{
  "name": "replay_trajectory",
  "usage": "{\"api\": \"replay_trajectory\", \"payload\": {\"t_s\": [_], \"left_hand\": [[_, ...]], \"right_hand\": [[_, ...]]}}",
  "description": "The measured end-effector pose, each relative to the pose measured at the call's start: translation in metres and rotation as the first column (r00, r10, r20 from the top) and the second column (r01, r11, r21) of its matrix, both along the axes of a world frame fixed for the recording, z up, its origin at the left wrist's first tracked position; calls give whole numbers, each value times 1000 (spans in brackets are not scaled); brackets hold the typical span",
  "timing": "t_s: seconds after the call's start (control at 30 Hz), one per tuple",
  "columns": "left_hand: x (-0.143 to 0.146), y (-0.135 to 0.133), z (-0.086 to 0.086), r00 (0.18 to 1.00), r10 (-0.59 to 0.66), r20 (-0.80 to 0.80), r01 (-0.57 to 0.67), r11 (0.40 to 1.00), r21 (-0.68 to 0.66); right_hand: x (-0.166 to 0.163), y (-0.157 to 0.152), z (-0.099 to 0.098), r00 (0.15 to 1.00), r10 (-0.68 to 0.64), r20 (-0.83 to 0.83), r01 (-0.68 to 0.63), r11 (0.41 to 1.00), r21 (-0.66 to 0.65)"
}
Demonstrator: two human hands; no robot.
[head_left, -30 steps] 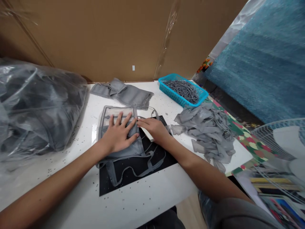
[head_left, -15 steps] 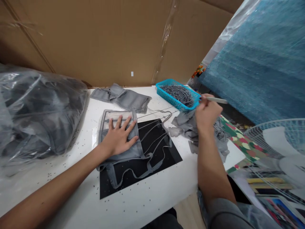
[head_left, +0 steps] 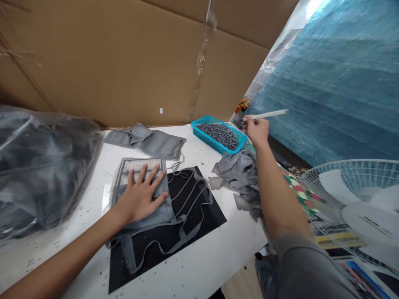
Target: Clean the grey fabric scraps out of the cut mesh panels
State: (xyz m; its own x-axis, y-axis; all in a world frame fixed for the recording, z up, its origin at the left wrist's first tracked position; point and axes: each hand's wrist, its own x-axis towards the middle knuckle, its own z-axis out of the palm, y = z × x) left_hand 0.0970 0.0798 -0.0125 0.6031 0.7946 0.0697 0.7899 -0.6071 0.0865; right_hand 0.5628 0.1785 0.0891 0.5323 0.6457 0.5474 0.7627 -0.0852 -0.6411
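My left hand lies flat with spread fingers on a grey fabric pouch. The pouch has a clear panel at its top, and its grey straps and cords trail over a black sheet. My right hand is raised at the far right corner of the table, closed around a slim pale stick like a pen or a tool handle. The stick's exact kind is unclear. Just left of that hand stands a turquoise basket filled with thin grey cords.
Grey fabric scraps are heaped under my right forearm. Folded grey fabric lies at the back, before a cardboard wall. A clear bag of dark goods stands left; a white fan is at right.
My right hand has moved farther back with the pale stick, past the basket's right end. A cord once stretched toward the right now lies curled behind the black sheet. The camera view has shifted.
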Motion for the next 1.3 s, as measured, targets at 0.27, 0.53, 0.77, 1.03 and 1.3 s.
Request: {"api": "replay_trajectory", "payload": {"t_s": [0.27, 0.53, 0.77, 1.03, 1.3], "left_hand": [[-2, 3, -9, 999, -5, 42, 3, 999, 44], [-5, 12, 3, 999, -19, 32, 23, 993, -120], [-74, 51, 50, 963, -58, 264, 126, 960, -249], [-130, 5, 28, 991, -48, 123, 91, 924, -371], [-133, 12, 36, 985, -172, 31, 166, 863, -478]], "right_hand": [[-34, 74, 29, 976, 218, -2, -203, 906, -371], [-98, 41, 49, 938, 255, 235, -151, 910, -385], [-251, -92, -32, 496, 763, -414, -867, 461, -190], [-355, -157, -62, 424, 737, -527, -905, 367, -215], [-367, -180, -75, 401, 808, -433, -916, 371, -155]]}}
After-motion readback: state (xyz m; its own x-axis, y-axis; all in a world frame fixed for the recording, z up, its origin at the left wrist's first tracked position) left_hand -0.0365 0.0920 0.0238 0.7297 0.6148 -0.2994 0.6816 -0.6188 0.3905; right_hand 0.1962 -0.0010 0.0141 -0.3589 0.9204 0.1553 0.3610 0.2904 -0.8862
